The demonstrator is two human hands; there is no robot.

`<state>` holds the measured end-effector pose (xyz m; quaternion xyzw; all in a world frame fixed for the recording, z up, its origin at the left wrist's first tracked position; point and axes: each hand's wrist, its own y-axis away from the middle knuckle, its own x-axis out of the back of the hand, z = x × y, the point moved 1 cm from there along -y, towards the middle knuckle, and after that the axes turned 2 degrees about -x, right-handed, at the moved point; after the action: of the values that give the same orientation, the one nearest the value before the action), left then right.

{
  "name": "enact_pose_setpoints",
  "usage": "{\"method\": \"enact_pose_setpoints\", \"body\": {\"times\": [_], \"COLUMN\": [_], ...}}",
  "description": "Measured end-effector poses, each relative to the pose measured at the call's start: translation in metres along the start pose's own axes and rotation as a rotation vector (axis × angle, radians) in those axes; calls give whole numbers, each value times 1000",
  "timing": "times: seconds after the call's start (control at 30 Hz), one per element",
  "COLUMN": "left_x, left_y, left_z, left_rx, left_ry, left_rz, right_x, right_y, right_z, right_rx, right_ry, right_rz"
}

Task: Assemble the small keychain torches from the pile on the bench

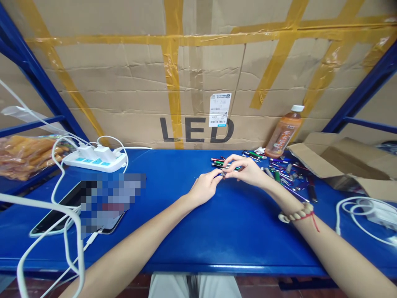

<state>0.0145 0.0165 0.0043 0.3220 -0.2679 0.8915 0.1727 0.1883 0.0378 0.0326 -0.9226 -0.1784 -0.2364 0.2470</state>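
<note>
Above the middle of the blue table point(186, 231), my left hand point(203, 188) is closed, pinching a small blue and metallic pen part point(221, 174) between thumb and forefinger. My right hand point(245, 170) meets it from the right, with thumb and fingertips closed on the other end of the same small piece. The fingers cover most of it, so its full shape is hidden. Just behind the fingertips lie a few assembled-looking pens point(218, 162) in red, green and black. A loose heap of coloured pen parts point(283, 174) spreads beyond my right wrist.
A drink bottle point(284, 131) stands behind the heap, beside an open cardboard box point(313, 161). A charger with a coiled cable point(376, 213) lies at right. On the left are a power strip point(96, 160), phones point(58, 213) and looping white cables point(81, 248). A large carton point(133, 91) backs the table.
</note>
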Motion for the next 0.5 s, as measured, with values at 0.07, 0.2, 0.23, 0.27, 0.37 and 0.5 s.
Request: {"method": "enact_pose_setpoints", "body": {"times": [0.07,0.2,0.23,0.27,0.37,0.5], "left_x": [1,3,3,3,3,2], "left_y": [2,4,4,4,4,4], "left_z": [1,3,4,4,4,1], "left_rx": [-8,17,22,26,30,57], "left_ry": [-29,-76,-79,-80,-81,-70], "left_rz": [-17,-50,-55,-57,-52,-12], "right_x": [-1,-5,-6,-7,-7,-10], "right_y": [0,0,1,1,2,2], "right_z": [1,0,-1,-2,-5,-7], "right_rx": [-10,-5,0,3,3,-24], "right_ry": [-6,-9,-14,-17,-6,18], "right_rz": [-15,-20,-17,-17,-21,7]}}
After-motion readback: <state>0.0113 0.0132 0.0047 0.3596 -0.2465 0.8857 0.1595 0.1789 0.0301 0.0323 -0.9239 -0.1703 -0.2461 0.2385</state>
